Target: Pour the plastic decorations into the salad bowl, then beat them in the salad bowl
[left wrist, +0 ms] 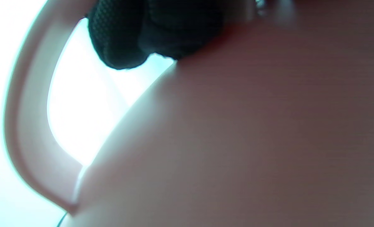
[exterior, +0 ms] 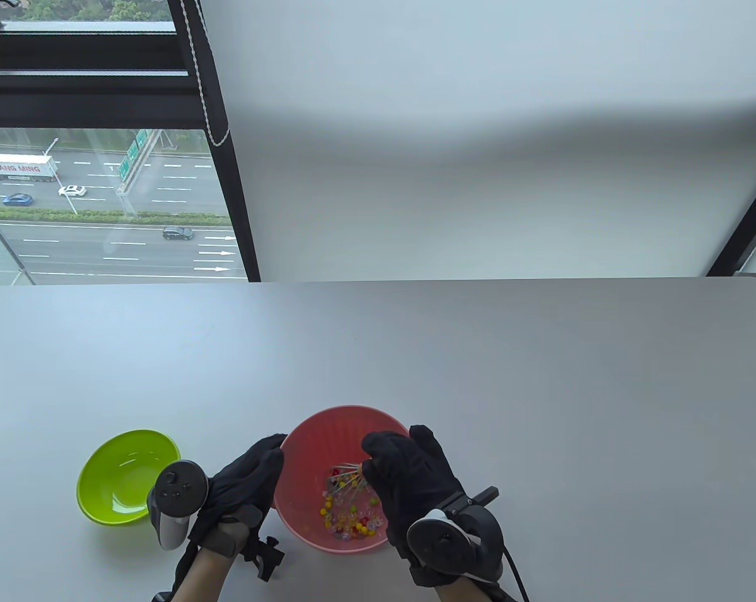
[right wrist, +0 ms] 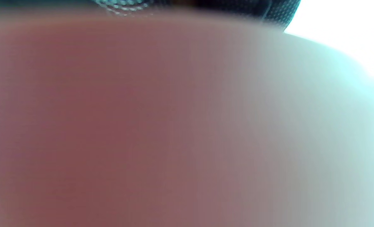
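A pink salad bowl [exterior: 318,431] stands near the table's front edge. Small yellow, red and clear plastic decorations [exterior: 347,518] lie in its bottom. My left hand [exterior: 266,458] grips the bowl's left rim; in the left wrist view its gloved fingers [left wrist: 120,41] curl at the rim above the bowl's outer wall [left wrist: 237,142]. My right hand [exterior: 384,458] hangs over the bowl's right side, curled round a wire whisk [exterior: 351,478] whose wires reach down among the decorations. The right wrist view is filled by the blurred bowl wall [right wrist: 111,126].
A lime green bowl [exterior: 101,467] with nothing in it sits to the left of my left hand. The grey table [exterior: 478,376] stretches back to a window and a white blind.
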`<state>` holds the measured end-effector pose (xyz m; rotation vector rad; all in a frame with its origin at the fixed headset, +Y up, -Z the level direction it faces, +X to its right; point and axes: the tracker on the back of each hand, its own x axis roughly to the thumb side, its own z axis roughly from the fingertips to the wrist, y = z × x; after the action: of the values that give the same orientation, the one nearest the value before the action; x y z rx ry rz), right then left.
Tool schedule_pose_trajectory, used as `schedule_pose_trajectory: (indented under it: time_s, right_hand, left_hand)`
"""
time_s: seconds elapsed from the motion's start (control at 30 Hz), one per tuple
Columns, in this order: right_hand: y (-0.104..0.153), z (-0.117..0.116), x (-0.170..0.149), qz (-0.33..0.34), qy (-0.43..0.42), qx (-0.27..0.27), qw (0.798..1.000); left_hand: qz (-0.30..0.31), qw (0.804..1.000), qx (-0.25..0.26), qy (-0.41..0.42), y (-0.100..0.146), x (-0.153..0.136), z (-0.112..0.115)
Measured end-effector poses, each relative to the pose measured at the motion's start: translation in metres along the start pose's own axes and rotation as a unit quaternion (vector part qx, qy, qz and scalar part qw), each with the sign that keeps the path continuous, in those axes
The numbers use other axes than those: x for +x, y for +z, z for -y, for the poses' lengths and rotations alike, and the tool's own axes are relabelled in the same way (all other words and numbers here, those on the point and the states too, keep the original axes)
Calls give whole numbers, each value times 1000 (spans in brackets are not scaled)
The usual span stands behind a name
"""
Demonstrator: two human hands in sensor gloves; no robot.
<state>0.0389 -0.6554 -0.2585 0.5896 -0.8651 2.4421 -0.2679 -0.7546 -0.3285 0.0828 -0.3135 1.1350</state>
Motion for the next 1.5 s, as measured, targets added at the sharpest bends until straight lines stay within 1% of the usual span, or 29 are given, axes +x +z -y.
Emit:
schedule_pose_trajectory:
  time_s: [0.2,0.63,0.9,1.03,1.23,1.43,1.5]
  right_hand:
    - [0,3,1,11,41,-9,999]
    - [1,8,-3,7,52,-22,998]
    - [1,12,-4,-2,22,-26,999]
    - [0,9,-5,-11,-8,-17,1000]
    - [-1,0,-3,-21,-62,14,998]
    - [-2,-2,-2,-19,-78,29,996]
    - [-1,-3,-1,-16,-73,25,997]
  left_hand:
    - [0,1000,0,0,0,0,0]
    - [0,1000,0,1,0,0,0]
    - [0,1000,0,0,0,0,0]
    - [0,1000,0,2,0,0,0]
    - [0,1000,0,1,0,0,0]
    - [0,1000,0,1,0,0,0]
    - [0,1000,0,1,0,0,0]
